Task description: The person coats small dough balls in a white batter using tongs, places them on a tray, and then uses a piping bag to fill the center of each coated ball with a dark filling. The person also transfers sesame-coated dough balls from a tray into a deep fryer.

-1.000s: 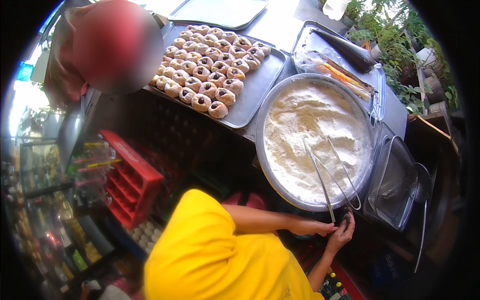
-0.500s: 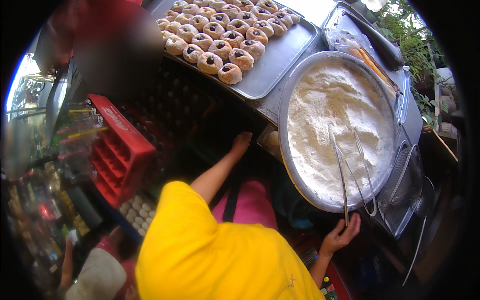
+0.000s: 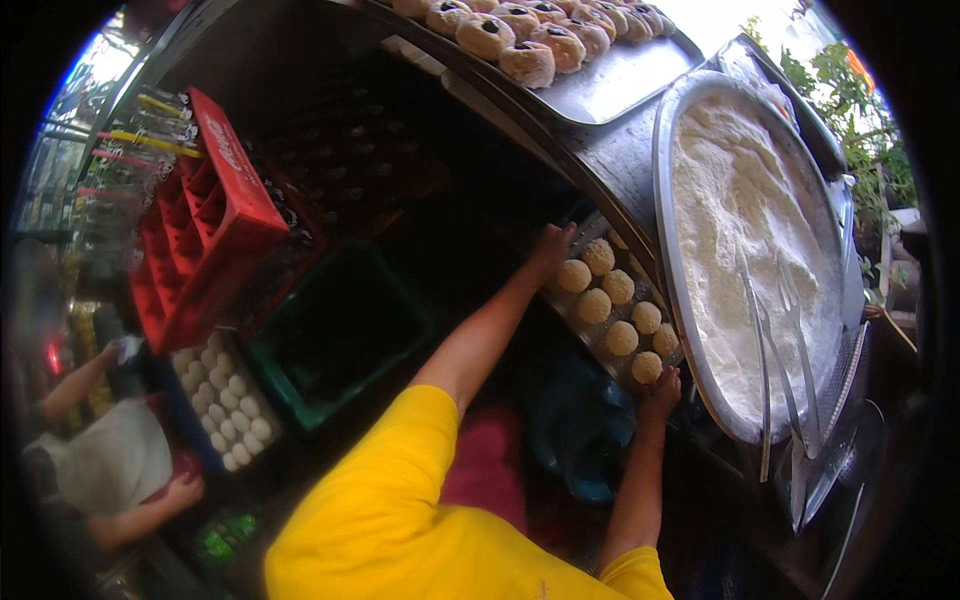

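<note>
Half drawn out from under the counter is a metal tray holding several round, pale, crumb-coated dough balls. My left hand is closed on its far left corner. At the near corner, close beneath the rim of the big bowl, my right hand grips the edge. The tray's other side is hidden under the counter. Above it on the counter stands a large oval metal bowl of white flour, with metal tongs resting in it.
Filled buns sit on a silver tray at the top. A red bottle crate, a green bin and an egg tray stand left. A wire strainer hangs by the bowl. Another person works at lower left.
Both hands have taken hold of the tray and pulled it out from under the counter, so its dough balls show. The view has shifted; bowl and buns now appear further right.
</note>
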Demonstrator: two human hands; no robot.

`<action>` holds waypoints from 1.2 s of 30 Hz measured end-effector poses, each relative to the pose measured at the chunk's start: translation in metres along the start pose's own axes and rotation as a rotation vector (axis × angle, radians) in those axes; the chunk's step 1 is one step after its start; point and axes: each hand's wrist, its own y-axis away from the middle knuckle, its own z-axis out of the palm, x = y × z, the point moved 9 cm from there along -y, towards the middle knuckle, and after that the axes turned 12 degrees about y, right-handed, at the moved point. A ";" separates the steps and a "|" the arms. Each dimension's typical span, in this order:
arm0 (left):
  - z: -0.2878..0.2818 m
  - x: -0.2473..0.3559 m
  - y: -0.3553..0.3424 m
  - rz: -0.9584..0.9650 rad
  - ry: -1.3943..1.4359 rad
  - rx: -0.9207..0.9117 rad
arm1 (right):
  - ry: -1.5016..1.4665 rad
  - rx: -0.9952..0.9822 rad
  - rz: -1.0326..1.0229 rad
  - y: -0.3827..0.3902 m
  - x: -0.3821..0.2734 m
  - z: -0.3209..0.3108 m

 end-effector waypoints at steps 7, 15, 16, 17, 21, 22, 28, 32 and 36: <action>0.007 -0.013 0.030 -0.135 0.389 -0.029 | 0.517 0.153 -0.356 -0.013 -0.068 0.006; 0.027 -0.029 0.006 -0.135 -0.076 -0.086 | 0.835 0.306 -0.279 -0.004 -0.051 -0.013; 0.033 -0.032 0.004 -0.143 -0.112 -0.148 | 0.782 0.332 -0.275 -0.005 -0.049 -0.016; 0.035 -0.041 0.003 -0.219 -0.048 -0.147 | 0.728 0.354 -0.261 -0.008 -0.045 -0.019; 0.035 -0.057 0.007 -0.400 0.197 -0.063 | 0.683 0.267 -0.390 -0.033 -0.036 -0.019; 0.036 -0.057 0.011 -0.408 0.258 -0.045 | 0.810 0.248 -0.531 -0.033 -0.039 -0.014; -0.008 -0.052 0.093 -0.553 0.052 0.107 | 0.269 0.235 -0.219 -0.009 -0.001 -0.049; -0.044 -0.037 0.175 -0.604 0.023 0.205 | 0.177 0.243 0.011 0.064 0.015 -0.044; -0.070 -0.037 0.263 -0.690 0.213 0.232 | 0.176 0.121 0.071 0.143 0.030 -0.065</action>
